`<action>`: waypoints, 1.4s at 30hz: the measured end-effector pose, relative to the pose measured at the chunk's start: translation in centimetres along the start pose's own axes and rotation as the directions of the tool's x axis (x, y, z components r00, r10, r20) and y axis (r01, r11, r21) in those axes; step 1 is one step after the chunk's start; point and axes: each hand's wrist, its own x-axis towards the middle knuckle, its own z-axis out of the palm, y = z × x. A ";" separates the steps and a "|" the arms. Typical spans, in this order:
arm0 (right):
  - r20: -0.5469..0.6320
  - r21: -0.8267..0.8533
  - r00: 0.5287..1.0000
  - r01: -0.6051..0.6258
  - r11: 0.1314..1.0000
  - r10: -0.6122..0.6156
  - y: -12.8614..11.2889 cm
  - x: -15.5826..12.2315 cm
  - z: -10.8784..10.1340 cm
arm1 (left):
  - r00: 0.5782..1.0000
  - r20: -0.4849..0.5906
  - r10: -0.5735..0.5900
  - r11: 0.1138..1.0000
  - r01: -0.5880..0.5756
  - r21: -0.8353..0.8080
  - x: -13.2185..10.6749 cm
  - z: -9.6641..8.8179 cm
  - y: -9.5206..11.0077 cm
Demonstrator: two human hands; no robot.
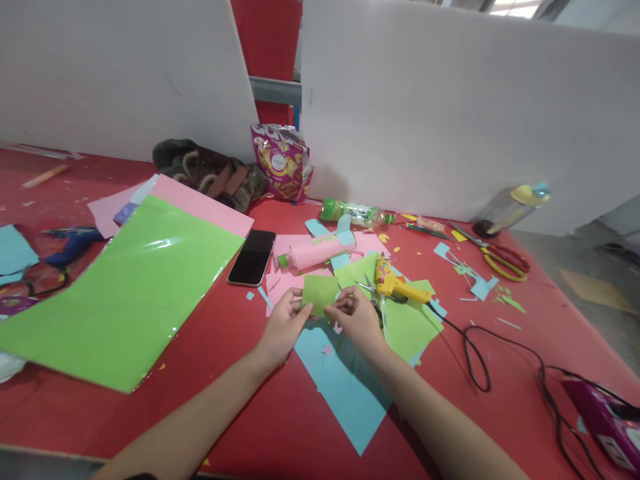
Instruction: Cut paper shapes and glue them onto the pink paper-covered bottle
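Note:
Both my hands hold a small green paper piece point(320, 292) just above the red table point(280, 413). My left hand point(284, 327) pinches its left edge, and my right hand point(356, 319) pinches its lower right edge with fingers closed. Under my hands lies a light blue paper sheet point(345, 387). Just beyond the piece rests a bottle wrapped in pink paper point(320, 251). A yellow glue gun point(395, 283) and small scissors point(373, 297) lie on green paper right of my right hand.
A large green sheet point(125, 293) over pink paper covers the left. A black phone point(252, 257) lies beside it. Red-and-yellow scissors point(503, 257), a green-capped bottle point(355, 213), a snack bag point(283, 163), a black cord point(500, 347) and a purple power strip point(605, 417) sit right and back.

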 end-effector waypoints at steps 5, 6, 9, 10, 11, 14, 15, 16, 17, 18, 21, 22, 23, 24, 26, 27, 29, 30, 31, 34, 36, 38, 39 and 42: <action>0.024 0.027 1.000 -0.016 1.000 0.016 -0.1 -0.1 -0.1 | 0.999 0.041 -0.008 1.000 0.007 0.023 0.1 -0.5 -0.1; 0.027 0.028 0.999 -0.021 0.999 0.021 -0.2 -0.1 -0.1 | 0.999 0.053 -0.008 0.999 0.007 0.033 0.0 -0.6 -0.1; 0.034 0.034 0.999 -0.038 0.999 0.037 -0.2 -0.1 0.0 | 0.997 0.082 0.003 0.996 -0.010 0.093 -0.1 -0.8 0.0; 0.038 0.038 0.998 -0.043 0.998 0.042 -0.1 -0.1 0.0 | 0.996 0.092 0.012 0.992 -0.023 0.125 -0.1 -0.8 0.0; 0.044 0.043 0.998 -0.049 0.998 0.047 -0.1 -0.1 0.0 | 0.995 0.101 0.019 0.987 -0.035 0.159 -0.1 -0.9 0.1; 0.073 0.061 0.996 -0.064 0.996 0.060 0.0 -0.2 0.1 | 0.994 0.106 0.026 0.968 -0.051 0.244 -0.2 -1.0 0.1; 0.088 0.067 0.994 -0.069 0.995 0.063 0.0 -0.2 0.2 | 0.995 0.102 0.022 0.965 -0.048 0.258 -0.3 -1.0 0.2; 0.103 0.072 0.993 -0.073 0.995 0.066 0.0 -0.3 0.2 | 0.995 0.099 0.018 0.964 -0.043 0.262 -0.3 -1.0 0.2; 0.119 0.074 0.991 -0.076 0.994 0.067 0.0 -0.4 0.3 | 0.995 0.097 0.014 0.965 -0.039 0.261 -0.3 -1.0 0.2; 0.134 0.072 0.989 -0.076 0.995 0.066 0.0 -0.5 0.4 | 0.995 0.098 0.013 0.966 -0.037 0.255 -0.3 -1.0 0.2; 0.160 0.018 0.986 -0.058 0.998 0.054 0.1 -0.6 0.6 | 0.996 0.091 0.001 0.973 -0.022 0.228 -0.3 -0.9 0.3; 0.164 -0.017 0.985 -0.046 0.999 0.049 0.1 -0.6 0.6 | 0.996 0.084 -0.003 0.975 -0.016 0.223 -0.4 -0.9 0.4; 0.165 -0.061 0.985 -0.032 0.998 0.042 0.0 -0.6 0.6 | 0.997 0.074 -0.007 0.976 -0.009 0.217 -0.4 -0.9 0.4; 0.165 -0.113 0.986 -0.015 0.993 0.033 -0.1 -0.6 0.6 | 0.998 0.066 -0.011 0.978 -0.003 0.210 -0.4 -0.9 0.4; 0.159 -0.242 0.987 0.026 0.970 0.013 -0.6 -0.7 0.2 | 0.999 0.042 -0.026 0.981 0.018 0.193 -0.4 -0.9 0.4; 0.154 -0.315 0.988 0.050 0.948 -0.001 -0.9 -0.7 -0.2 | 0.999 0.030 -0.038 0.982 0.032 0.184 -0.3 -1.0 0.3; 0.140 -0.481 0.990 0.089 0.872 -0.024 -1.5 -1.0 -1.0 | 0.998 0.006 -0.058 0.984 0.056 0.171 -0.2 -1.0 0.2; 0.133 -0.561 0.991 0.099 0.822 -0.029 -1.8 -1.2 -1.5 | 0.998 -0.005 -0.063 0.983 0.063 0.172 -0.2 -1.1 0.2; 0.126 -0.633 0.992 0.103 0.767 -0.029 -1.9 -1.4 -2.0 | 0.998 -0.014 -0.064 0.983 0.065 0.174 -0.1 -1.1 0.1; 0.101 -0.802 0.995 0.071 0.594 0.018 -2.1 -2.1 -3.4 | 0.998 -0.022 -0.058 0.981 0.061 0.185 0.0 -1.2 0.1; 0.090 -0.872 0.994 0.045 0.488 0.068 -2.1 -2.6 -4.1 | 0.998 -0.023 -0.058 0.980 0.061 0.190 0.0 -1.0 0.3; 0.068 -0.915 0.992 0.017 0.402 0.111 -2.2 -2.9 -4.6 | 0.998 -0.014 -0.057 0.978 0.059 0.200 0.0 -0.8 0.6; 0.058 -0.929 0.990 0.006 0.369 0.130 -2.2 -3.0 -4.8 | 0.999 -0.004 -0.054 0.976 0.054 0.209 -0.1 -0.6 0.8; 0.033 -0.952 0.987 -0.017 0.307 0.156 -2.3 -2.9 -5.4 | 0.998 0.045 -0.037 0.969 0.024 0.246 -0.1 0.2 1.5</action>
